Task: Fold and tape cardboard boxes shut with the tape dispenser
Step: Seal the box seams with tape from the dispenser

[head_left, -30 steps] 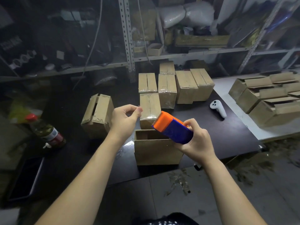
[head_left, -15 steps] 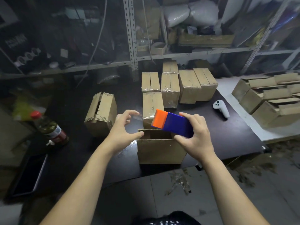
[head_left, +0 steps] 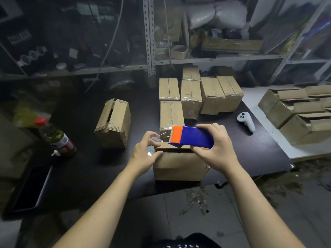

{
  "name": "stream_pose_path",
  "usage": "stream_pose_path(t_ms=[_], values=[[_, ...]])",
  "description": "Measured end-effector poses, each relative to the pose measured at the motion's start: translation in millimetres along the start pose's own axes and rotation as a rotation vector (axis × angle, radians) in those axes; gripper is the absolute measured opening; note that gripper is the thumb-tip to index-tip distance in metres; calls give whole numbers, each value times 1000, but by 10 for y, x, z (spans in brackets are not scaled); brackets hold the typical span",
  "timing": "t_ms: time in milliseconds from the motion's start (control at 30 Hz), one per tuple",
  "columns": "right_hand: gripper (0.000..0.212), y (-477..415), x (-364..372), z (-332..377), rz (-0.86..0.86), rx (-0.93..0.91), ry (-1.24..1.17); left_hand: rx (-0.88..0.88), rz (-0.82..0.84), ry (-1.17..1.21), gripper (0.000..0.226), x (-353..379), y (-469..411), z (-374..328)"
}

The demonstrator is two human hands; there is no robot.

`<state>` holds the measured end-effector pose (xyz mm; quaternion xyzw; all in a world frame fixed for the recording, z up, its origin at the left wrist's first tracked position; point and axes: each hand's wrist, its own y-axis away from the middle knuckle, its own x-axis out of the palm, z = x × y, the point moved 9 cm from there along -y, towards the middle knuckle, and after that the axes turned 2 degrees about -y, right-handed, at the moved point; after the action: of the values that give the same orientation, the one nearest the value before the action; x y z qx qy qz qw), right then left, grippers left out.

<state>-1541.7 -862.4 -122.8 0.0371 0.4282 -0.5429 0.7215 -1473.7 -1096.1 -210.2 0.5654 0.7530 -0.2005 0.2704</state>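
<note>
A small cardboard box (head_left: 179, 166) stands near the front edge of the dark table (head_left: 250, 151), its top flaps folded down. My right hand (head_left: 215, 147) grips a blue tape dispenser with an orange head (head_left: 192, 136) just above the box top, head pointing left. My left hand (head_left: 146, 153) is at the box's top left corner, its thumb against the edge and its fingertips pinching the clear tape end (head_left: 158, 137) drawn from the dispenser.
Several taped boxes (head_left: 197, 93) are grouped behind, and one box (head_left: 113, 122) stands apart at left. A bottle (head_left: 55, 137) and a dark tablet (head_left: 31, 188) lie far left. A white controller (head_left: 246, 120) and open boxes (head_left: 295, 111) are at right. Shelving runs behind.
The dispenser has come down and levelled over the box top. My left hand has dropped to the box's left corner and taken hold of the tape end.
</note>
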Motion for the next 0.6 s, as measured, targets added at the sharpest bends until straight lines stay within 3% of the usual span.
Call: stream_pose_path(t_ms=[300, 467, 600], values=[[56, -61, 175, -145, 123, 70, -64, 2, -149, -54, 48, 70, 48, 80], [57, 14, 332, -207, 204, 84, -103, -84, -160, 129, 47, 135, 68, 251], [42, 53, 330, -318, 126, 172, -152, -96, -213, 208, 38, 175, 97, 297]])
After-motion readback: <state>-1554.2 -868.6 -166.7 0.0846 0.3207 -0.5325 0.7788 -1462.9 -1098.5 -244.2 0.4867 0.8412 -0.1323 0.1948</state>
